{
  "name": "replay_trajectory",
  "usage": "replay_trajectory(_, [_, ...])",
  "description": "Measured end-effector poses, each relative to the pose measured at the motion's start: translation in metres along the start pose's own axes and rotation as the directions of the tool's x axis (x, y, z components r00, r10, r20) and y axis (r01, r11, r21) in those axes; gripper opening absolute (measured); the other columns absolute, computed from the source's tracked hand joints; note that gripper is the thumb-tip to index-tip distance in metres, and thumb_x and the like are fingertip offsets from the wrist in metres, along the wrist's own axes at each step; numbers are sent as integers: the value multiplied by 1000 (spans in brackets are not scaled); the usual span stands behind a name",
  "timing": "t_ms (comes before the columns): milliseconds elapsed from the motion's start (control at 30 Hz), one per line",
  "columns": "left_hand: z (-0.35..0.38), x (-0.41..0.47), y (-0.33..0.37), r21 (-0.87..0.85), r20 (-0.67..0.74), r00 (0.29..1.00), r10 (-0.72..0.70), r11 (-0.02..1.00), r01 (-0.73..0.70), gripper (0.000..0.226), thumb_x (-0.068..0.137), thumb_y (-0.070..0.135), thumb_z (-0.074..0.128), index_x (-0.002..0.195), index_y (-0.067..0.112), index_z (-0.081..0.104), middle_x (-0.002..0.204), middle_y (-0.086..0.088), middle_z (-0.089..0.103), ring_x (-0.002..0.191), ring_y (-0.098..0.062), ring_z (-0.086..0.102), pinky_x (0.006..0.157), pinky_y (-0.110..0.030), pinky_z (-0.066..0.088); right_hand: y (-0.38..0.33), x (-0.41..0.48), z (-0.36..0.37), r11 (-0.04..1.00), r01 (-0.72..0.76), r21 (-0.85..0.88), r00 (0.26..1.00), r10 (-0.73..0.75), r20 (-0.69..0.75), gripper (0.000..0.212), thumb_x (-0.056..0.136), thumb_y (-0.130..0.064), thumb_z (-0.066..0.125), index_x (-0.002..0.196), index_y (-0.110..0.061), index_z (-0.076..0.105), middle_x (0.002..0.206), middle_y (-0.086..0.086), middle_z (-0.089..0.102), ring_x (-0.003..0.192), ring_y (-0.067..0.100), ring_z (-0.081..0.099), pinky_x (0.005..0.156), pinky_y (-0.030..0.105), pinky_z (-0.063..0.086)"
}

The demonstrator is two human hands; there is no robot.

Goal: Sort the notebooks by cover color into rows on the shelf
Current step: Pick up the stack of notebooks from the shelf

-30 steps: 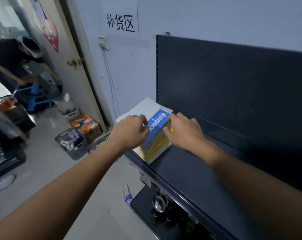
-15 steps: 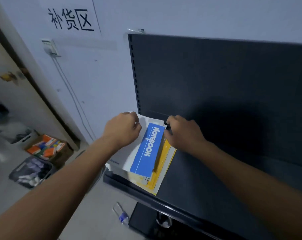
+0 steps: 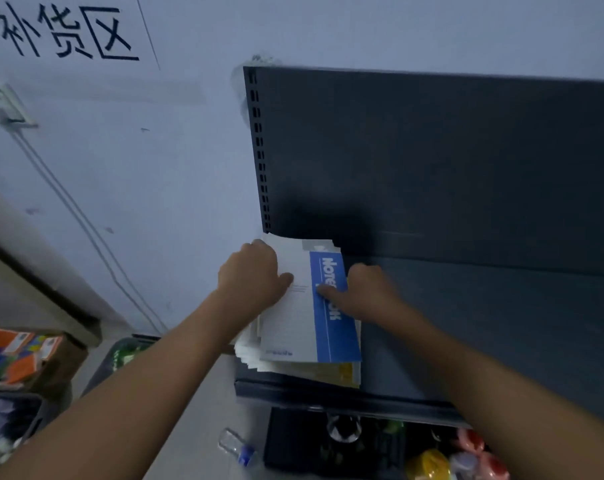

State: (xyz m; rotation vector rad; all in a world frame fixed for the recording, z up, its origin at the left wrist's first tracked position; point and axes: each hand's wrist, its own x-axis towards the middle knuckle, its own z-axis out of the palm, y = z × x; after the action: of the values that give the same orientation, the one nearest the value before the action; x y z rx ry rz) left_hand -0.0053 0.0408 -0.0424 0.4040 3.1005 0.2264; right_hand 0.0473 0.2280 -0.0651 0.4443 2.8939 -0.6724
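Flat on the dark shelf (image 3: pixel 466 323), just below the foot of the slotted upright (image 3: pixel 259 150): a stack of notebooks (image 3: pixel 304 370), long axis running straight away from that upright toward the front lip. Topmost, a white notebook with a blue band (image 3: pixel 331 330) down the side away from the upright; yellow covers peeking out beneath. Clamped on the corner nearest the upright, the left hand (image 3: pixel 252 275), fingers curled over the edge, thumb on the white cover. Opposite, the right hand (image 3: pixel 366 292), thumb pressed flat on the blue band, other fingers tucked past the edge, grip impossible to tell. Both hands equally near; likely next, sliding the top notebook sideways, away from the upright.
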Motion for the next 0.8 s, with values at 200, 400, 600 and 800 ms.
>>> replay_trajectory(200, [-1, 2, 9, 11, 60, 997, -50, 999, 50, 37, 89, 51, 60, 78, 19, 46, 73, 6, 43, 67, -14, 49, 54, -26, 35, -7, -7, 6, 999, -30, 18, 996, 32, -87, 53, 82, -57, 74, 98, -18, 42, 109, 4, 64, 94, 21, 64, 65, 30, 45])
replay_trajectory(400, [-5, 0, 21, 98, 86, 994, -60, 994, 51, 39, 95, 51, 46, 73, 20, 45, 70, 4, 47, 60, -12, 45, 50, -24, 28, -4, -13, 2, 989, -44, 144, 996, 55, -72, 47, 89, -39, 72, 107, -18, 35, 117, 7, 62, 92, 23, 63, 65, 33, 48])
replay_trajectory(600, [-2, -7, 40, -153, 146, 989, 2, 988, 21, 39, 94, 54, 53, 98, 17, 43, 83, 4, 46, 73, -12, 49, 53, -25, 33, -11, -17, 0, 941, 66, 331, 992, -26, -123, 43, 91, -34, 72, 112, -16, 39, 113, 6, 63, 89, 21, 64, 59, 29, 46])
replay_trajectory(800, [-14, -2, 37, -93, -142, 989, -42, 995, 29, 45, 95, 46, 51, 117, 8, 42, 111, -11, 49, 99, -28, 54, 68, -35, 39, -10, -12, -21, 860, 112, 498, 956, 43, -289, 37, 93, -29, 70, 112, -21, 39, 104, -3, 58, 81, 14, 60, 52, 19, 39])
